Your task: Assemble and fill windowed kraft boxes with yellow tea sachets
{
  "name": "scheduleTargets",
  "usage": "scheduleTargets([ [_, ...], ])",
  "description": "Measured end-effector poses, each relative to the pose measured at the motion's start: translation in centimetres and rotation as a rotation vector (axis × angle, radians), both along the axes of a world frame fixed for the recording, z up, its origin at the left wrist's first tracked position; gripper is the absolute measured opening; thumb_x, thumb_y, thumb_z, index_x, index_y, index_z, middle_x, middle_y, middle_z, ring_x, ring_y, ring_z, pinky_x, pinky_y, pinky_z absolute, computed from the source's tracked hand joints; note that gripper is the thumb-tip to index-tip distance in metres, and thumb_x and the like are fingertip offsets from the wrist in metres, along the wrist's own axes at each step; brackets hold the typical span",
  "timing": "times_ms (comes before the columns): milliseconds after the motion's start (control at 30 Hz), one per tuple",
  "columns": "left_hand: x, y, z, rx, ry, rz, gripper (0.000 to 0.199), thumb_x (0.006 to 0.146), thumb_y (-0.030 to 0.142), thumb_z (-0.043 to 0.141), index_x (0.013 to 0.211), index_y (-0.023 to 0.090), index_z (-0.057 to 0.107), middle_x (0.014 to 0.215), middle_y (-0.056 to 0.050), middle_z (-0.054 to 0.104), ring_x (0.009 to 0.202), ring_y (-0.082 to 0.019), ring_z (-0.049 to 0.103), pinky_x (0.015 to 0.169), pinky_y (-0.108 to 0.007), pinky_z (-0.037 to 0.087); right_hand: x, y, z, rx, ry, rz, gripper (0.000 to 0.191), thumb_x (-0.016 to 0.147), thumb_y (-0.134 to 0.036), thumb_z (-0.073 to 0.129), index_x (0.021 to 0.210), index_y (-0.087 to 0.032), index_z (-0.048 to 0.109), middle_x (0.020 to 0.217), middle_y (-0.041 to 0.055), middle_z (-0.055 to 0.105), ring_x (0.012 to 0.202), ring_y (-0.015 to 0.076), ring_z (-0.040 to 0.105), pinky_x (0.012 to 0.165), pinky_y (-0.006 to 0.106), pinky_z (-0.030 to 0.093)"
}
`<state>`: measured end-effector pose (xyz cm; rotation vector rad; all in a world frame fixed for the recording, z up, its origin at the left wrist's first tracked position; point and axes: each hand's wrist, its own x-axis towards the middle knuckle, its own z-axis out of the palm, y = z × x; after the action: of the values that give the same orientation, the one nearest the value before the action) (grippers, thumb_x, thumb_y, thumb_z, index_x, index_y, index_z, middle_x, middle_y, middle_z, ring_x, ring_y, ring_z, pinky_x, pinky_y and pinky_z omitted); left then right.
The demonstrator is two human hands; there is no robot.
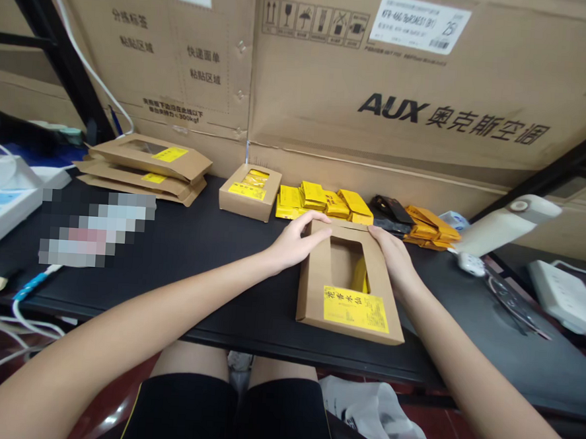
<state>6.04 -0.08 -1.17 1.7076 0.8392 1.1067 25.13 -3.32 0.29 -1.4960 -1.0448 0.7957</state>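
Note:
A brown cardboard box (316, 280) with a cut-out window and a yellow label (357, 311) lies before me near the desk's front edge. Through the window a bit of yellow packet (360, 275) shows inside. My left hand (299, 243) grips the box's far left corner, thumb on top and fingers around the far edge. At the far right corner, my right hand (393, 255) holds the side, its fingers partly hidden. Just beyond the box sit several yellow packets (338, 204). Left of them is another windowed box (247, 205), with yellow packets visible inside.
Flattened windowed boxes (150, 164) are stacked at the back left. Black packets (391, 215), orange packets (429, 226), a white bottle (508, 226) and glasses (516, 306) lie right. White cables (18, 322) hang at the left edge. Large AUX cartons (310, 101) stand behind the desk.

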Motion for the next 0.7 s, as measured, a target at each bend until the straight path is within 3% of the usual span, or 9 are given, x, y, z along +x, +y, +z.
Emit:
scheduleTargets([
  [200,0.0,0.3,-0.4,0.01,0.042,0.016,0.015,0.087,0.026,0.057,0.101,0.021,0.058,0.101,0.0,0.06,0.075,-0.013,0.048,0.08,-0.029,0.042,0.3,0.0,0.0,0.009,-0.045,0.033,0.025,0.075,-0.045,0.065,0.079,-0.021,0.071,0.09,0.0021,0.076,0.095,0.0253,0.066,0.082,0.031,0.05],
  [700,-0.2,0.6,-0.9,0.081,0.078,-0.002,0.016,0.087,0.03,0.055,0.101,0.021,0.055,0.106,-0.001,0.06,0.087,-0.016,0.053,0.088,-0.032,0.043,1.3,0.1,-0.6,0.035,-0.102,0.099,0.028,0.079,-0.049,0.063,0.083,-0.024,0.074,0.093,-0.0002,0.075,0.095,0.0245,0.065,0.083,0.03,0.05],
])
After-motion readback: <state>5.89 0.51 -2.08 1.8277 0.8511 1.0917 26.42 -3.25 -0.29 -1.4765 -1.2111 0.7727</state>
